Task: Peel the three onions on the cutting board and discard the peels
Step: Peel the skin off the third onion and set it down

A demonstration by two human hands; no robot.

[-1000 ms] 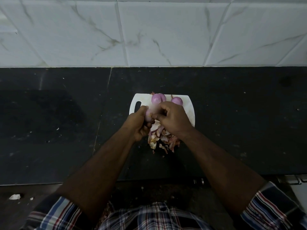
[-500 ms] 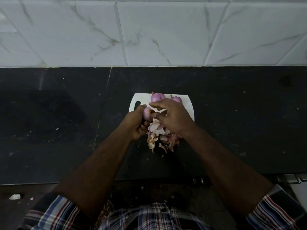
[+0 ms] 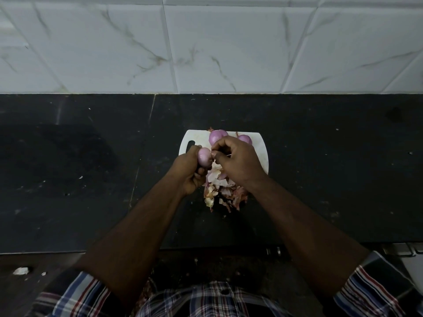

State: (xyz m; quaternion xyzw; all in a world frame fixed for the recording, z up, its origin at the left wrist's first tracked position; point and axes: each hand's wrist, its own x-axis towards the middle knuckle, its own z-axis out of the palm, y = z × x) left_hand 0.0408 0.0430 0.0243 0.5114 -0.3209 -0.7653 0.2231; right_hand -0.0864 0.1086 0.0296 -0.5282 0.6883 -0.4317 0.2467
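A white cutting board (image 3: 262, 154) lies on the dark counter. My left hand (image 3: 188, 170) grips a small pale purple onion (image 3: 204, 157) just above the board's left part. My right hand (image 3: 235, 161) has thumb and forefinger pinched at the onion's right side, on a thin bit of skin too small to make out. Two peeled purple onions rest at the board's far edge, one in the middle (image 3: 217, 136) and one to the right (image 3: 245, 139), both partly behind my right hand. A heap of peels (image 3: 223, 193) covers the board's near edge.
The black stone counter (image 3: 91, 168) runs left and right, backed by a white marble-tiled wall (image 3: 206, 42). A white scrap (image 3: 21, 270) lies on the floor at lower left. A metal fitting (image 3: 273, 250) sits at the counter's front edge.
My left hand has turned the onion so more of its peeled side shows. My right hand's fingers shifted from over the onion to pinching at its right side.
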